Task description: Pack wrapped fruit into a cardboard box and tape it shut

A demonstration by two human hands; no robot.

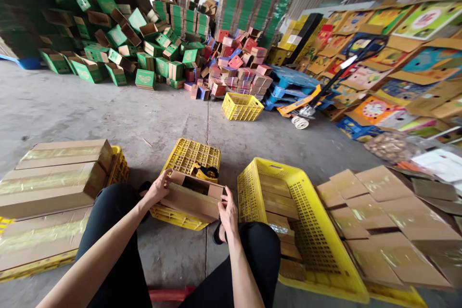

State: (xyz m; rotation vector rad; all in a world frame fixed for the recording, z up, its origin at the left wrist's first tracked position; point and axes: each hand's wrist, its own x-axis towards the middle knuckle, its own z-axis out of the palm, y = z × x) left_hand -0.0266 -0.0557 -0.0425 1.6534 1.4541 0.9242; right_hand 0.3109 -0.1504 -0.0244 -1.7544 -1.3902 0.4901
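Observation:
I sit on the floor with a small brown cardboard box (191,197) in front of my knees. It rests on an upturned yellow crate (193,154). My left hand (158,187) grips the box's left end, thumb over the top flap. My right hand (228,211) clasps its right end, fingers curled on the side. A tape dispenser (205,171) lies on the crate just behind the box.
A yellow crate (306,231) holding flat cardboard pieces stands at my right, with loose flat cartons (382,221) beyond it. Taped brown boxes (54,173) are stacked at my left. Farther off are a yellow basket (241,106), green boxes (119,43), a pallet jack (310,101).

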